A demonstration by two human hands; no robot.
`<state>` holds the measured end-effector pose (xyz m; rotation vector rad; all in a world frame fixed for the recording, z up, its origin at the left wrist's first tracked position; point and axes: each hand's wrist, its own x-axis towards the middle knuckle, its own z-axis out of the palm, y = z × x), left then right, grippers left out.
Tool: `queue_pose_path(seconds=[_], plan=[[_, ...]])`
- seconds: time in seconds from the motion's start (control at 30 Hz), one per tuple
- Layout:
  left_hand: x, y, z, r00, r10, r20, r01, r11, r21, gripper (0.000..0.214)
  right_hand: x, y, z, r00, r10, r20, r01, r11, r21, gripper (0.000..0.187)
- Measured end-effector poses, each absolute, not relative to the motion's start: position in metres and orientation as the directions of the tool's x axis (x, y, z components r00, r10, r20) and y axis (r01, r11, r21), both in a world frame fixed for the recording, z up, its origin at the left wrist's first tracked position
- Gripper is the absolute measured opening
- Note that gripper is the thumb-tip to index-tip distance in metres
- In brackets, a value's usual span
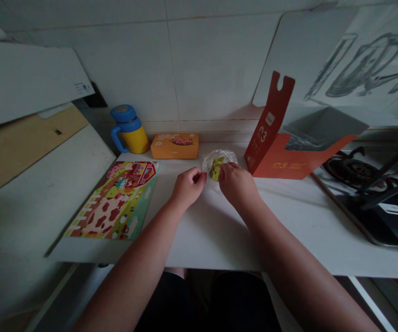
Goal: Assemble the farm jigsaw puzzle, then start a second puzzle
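A clear plastic bag (pixel 227 155) with yellow-green pieces (pixel 216 168) inside lies on the white counter between my hands. My left hand (pixel 188 185) is closed, its thumb and finger pinched at the left edge of the bag. On the other side my right hand (pixel 237 182) is closed at the bag's right side, fingertips close against the pieces and covering part of them. Its fingers are partly hidden behind the back of the hand. To the left lies a flat farm picture sheet (pixel 116 203) with a cow and a barn.
An orange puzzle box (pixel 174 146) and a blue-and-yellow mug (pixel 133 136) stand along the wall. To the right is an open orange-red carton (pixel 289 161), with a gas stove (pixel 358 173) beyond it. White panels (pixel 29 83) lean at the left of the counter (pixel 213 230).
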<state>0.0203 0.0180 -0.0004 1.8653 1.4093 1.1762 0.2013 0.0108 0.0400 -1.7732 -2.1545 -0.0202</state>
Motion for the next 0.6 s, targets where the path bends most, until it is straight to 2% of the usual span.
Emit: queue_pose_path(seconds=[0.07, 0.2, 0.27, 0.33, 0.4, 0.5, 0.6], plan=[[0.022, 0.012, 0.006, 0.143, 0.929, 0.341, 0.453, -0.367, 0.813, 0.028, 0.209, 0.015, 0.04, -0.164, 0.957, 0.241, 0.958, 0.212, -0.192, 0.037], [0.022, -0.002, 0.019, 0.394, 0.87, 0.297, 0.356, -0.442, 0.823, 0.026, 0.215, 0.018, 0.044, -0.368, 0.904, 0.219, 0.896, 0.408, -0.177, 0.036], [0.021, -0.007, 0.023, 0.546, 0.808, 0.221, 0.283, -0.426, 0.859, 0.031, 0.213, 0.018, 0.045, -0.468, 0.869, 0.161, 0.854, 0.492, -0.168, 0.031], [0.018, -0.007, 0.025, 0.588, 0.79, 0.175, 0.248, -0.382, 0.89, 0.042, 0.209, 0.018, 0.045, -0.516, 0.851, 0.094, 0.833, 0.524, -0.176, 0.033], [0.014, -0.002, 0.023, 0.441, 0.867, 0.231, 0.309, -0.389, 0.868, 0.05, 0.206, 0.018, 0.044, -0.514, 0.857, 0.039, 0.839, 0.512, -0.184, 0.039], [0.006, 0.012, 0.014, 0.072, 0.91, 0.408, 0.573, -0.372, 0.73, 0.041, 0.207, 0.018, 0.04, -0.479, 0.878, 0.017, 0.862, 0.474, -0.178, 0.048], [0.003, 0.029, -0.002, -0.047, 0.898, 0.437, 0.727, -0.269, 0.631, 0.026, 0.212, 0.015, 0.035, -0.499, 0.863, 0.076, 0.842, 0.504, -0.193, 0.061]])
